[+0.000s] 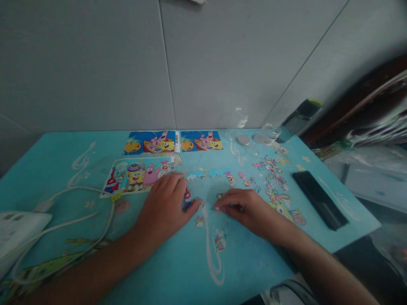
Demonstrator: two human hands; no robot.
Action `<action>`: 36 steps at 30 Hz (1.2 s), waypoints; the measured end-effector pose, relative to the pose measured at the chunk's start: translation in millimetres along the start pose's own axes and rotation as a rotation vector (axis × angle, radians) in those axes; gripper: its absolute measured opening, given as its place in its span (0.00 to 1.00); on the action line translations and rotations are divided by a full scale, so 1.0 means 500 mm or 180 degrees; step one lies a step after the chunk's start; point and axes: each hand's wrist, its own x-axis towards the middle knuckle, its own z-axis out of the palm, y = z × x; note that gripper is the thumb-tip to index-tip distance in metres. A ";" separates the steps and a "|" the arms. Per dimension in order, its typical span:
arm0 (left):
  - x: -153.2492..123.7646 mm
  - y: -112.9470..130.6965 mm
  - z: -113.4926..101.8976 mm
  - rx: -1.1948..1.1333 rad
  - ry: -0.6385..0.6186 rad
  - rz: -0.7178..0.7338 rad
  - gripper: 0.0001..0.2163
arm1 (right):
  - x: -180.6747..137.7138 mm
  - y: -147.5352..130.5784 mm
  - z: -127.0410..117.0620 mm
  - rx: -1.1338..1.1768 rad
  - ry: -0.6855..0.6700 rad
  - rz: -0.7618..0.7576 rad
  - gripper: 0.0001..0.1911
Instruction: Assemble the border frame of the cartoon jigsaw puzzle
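Observation:
A partly joined jigsaw border (pixel 208 173) lies on the table between my hands, its top row and parts of both sides linked. My left hand (pixel 168 197) rests flat by the border's left side, thumb spread away from the fingers. Low over the table on the other side, my right hand (pixel 243 205) has its thumb and fingertips pinched together around what looks like a small puzzle piece (pixel 217 208), mostly hidden. Loose pieces (pixel 199 220) lie below the border. A picture card (pixel 136 176) with cartoon characters is left of my left hand.
Scattered puzzle pieces (pixel 271 173) cover the right side, beside a long black case (pixel 319 199). Clear cups (pixel 270 132) and a dark bottle (pixel 299 120) stand at the back right. Two blue picture cards (pixel 151 142) lie by the wall. A white cable (pixel 111 212) crosses the left.

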 end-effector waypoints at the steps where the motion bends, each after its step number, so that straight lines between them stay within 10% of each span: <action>1: 0.000 0.001 0.000 -0.0005 0.0008 0.0000 0.16 | 0.002 0.001 0.005 -0.0022 0.0159 0.0103 0.10; 9: 0.000 0.003 -0.002 -0.0044 0.0055 0.0007 0.15 | 0.009 -0.011 0.039 -0.0203 0.0347 0.0380 0.09; 23: -0.001 0.000 0.003 0.0077 0.0100 0.0064 0.16 | 0.000 0.097 -0.101 0.0089 0.0591 0.1523 0.13; 36: -0.001 -0.001 0.004 0.0110 0.0012 0.0042 0.17 | 0.006 0.116 -0.090 -0.0008 0.0383 0.1377 0.11</action>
